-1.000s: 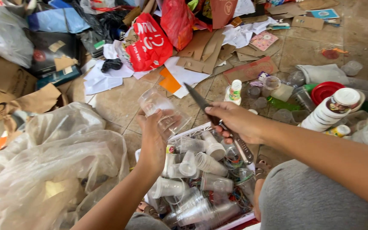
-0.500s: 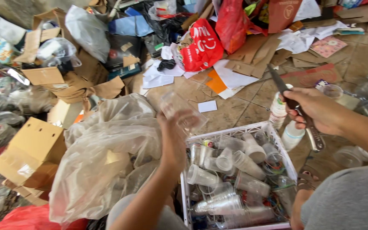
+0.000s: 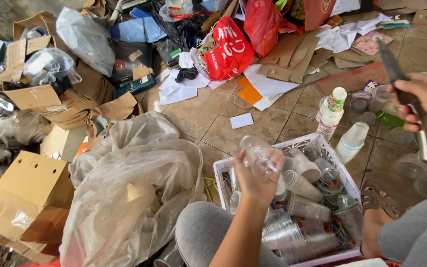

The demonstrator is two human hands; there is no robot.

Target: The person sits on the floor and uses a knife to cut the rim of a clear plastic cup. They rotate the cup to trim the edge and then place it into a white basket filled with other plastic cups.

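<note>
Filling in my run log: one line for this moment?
left hand: holds clear plastic cup | right hand: holds dark-bladed knife | below: white plastic basket

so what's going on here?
A person sits on a tiled floor amid cardboard, paper and bags. The left hand holds a clear plastic cup above a white crate full of similar cups. The right hand grips a knife, blade pointing up and away. A big clear plastic bag lies open to the left of the crate, and stacked cups stand behind it.
</note>
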